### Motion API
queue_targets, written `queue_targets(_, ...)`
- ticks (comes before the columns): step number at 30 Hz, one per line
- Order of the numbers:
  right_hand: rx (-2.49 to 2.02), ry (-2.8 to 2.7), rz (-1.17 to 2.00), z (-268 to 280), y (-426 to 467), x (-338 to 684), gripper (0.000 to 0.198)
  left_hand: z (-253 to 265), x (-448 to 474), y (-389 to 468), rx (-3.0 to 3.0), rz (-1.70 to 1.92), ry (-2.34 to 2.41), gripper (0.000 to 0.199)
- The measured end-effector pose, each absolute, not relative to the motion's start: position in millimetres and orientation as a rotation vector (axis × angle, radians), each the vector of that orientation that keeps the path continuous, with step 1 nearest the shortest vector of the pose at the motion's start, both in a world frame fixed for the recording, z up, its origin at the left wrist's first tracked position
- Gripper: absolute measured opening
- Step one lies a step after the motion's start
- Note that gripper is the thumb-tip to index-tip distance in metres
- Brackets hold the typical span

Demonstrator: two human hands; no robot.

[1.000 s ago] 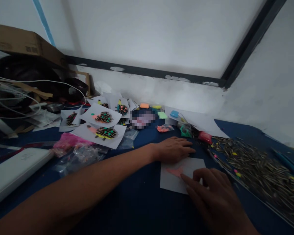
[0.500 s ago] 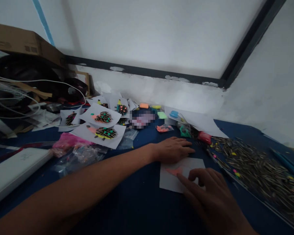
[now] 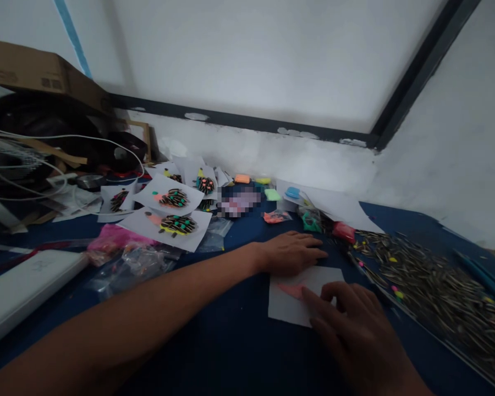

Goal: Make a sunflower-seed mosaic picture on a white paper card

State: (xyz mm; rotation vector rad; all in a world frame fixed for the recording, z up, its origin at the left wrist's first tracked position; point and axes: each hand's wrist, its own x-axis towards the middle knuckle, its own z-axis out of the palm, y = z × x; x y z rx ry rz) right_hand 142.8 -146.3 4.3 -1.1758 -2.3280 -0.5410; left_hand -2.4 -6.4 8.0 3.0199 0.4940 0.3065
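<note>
A small white paper (image 3: pixel 284 309) lies on the blue tabletop, with a flat, pointed patch of salmon-pink clay (image 3: pixel 291 290) on it. At the paper's top edge, my left hand (image 3: pixel 292 253) rests palm down, its fingers stretched out and holding nothing. My right hand (image 3: pixel 358 324) is over the paper's right side. Its index fingertip touches the right end of the clay, while the other fingers are bent, with a gap between them and the index finger. Part of the clay and the paper's right corner are hidden under this hand.
Striped sunflower seeds (image 3: pixel 441 286) are heaped at the right. Paper cards with seed-and-clay hedgehogs (image 3: pixel 177 224) lie at the left, near plastic bags (image 3: pixel 136 264) and a white box (image 3: pixel 33 291). A red clay packet (image 3: pixel 344 232) and a green one (image 3: pixel 312 220) sit behind my left hand.
My right index fingertip has shifted slightly right along the clay, uncovering a little more of its patch. My left hand and the paper have hardly moved.
</note>
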Motion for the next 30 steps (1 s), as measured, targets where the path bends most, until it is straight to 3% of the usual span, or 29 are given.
queue_targets(20,-1.276,-2.337,-0.526,-0.8,-144.2,147.2,0.034,8.7,-1.1,-5.2,2.927,0.304,0.535,0.04)
queue_targets(30,-1.222,-2.179,-0.507,1.2,-135.6,152.7,0.025,8.8,-1.7,-1.4,2.776,0.394,0.509,0.036)
